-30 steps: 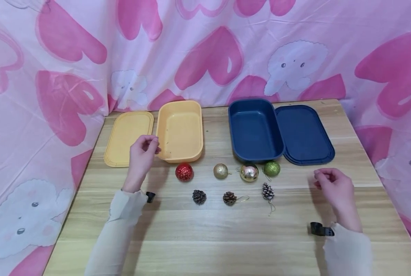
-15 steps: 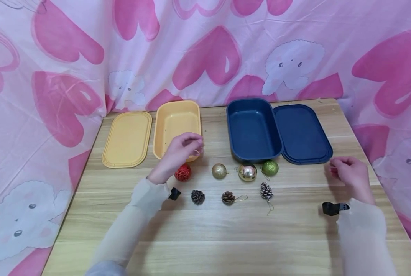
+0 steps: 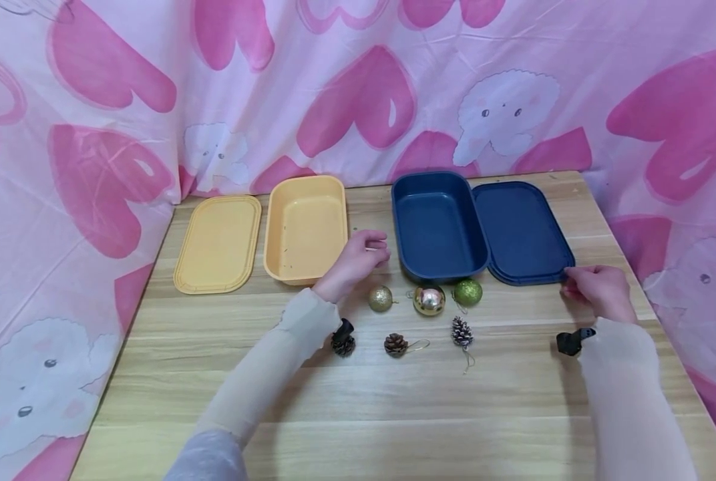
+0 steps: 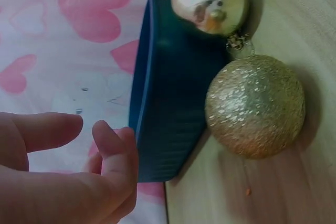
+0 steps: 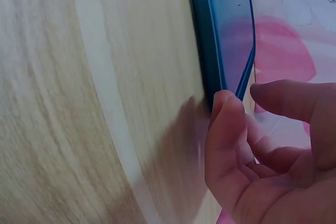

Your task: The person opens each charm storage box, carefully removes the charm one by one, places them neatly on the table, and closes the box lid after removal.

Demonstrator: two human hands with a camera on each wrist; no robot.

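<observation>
My left hand (image 3: 358, 260) hovers between the yellow box (image 3: 306, 234) and the dark blue box (image 3: 439, 224), with nothing in its loosely bent fingers. Below its fingers lies a gold glitter ball ornament (image 3: 380, 298), seen large beside a shiny gold ball ornament (image 4: 210, 1) in the left wrist view. At the near right corner of the dark blue lid (image 3: 520, 234) is my right hand (image 3: 601, 290). In the right wrist view one fingertip (image 5: 226, 106) is right at the lid's corner, and a gap shows between the opposite digit and the lid.
A green glitter ball (image 3: 468, 292) lies before the blue box. Nearer are a dark pinecone (image 3: 344, 347), partly behind the left wrist's black camera (image 3: 342, 330), a brown pinecone (image 3: 396, 345) and a white-tipped one (image 3: 461, 331). A yellow lid (image 3: 218, 244) lies at left; pink curtain (image 3: 358, 100) hangs behind.
My left hand has swept right from beside the yellow lid, its arm now hiding the red ball. The right hand has moved forward and right, up to the blue lid's corner.
</observation>
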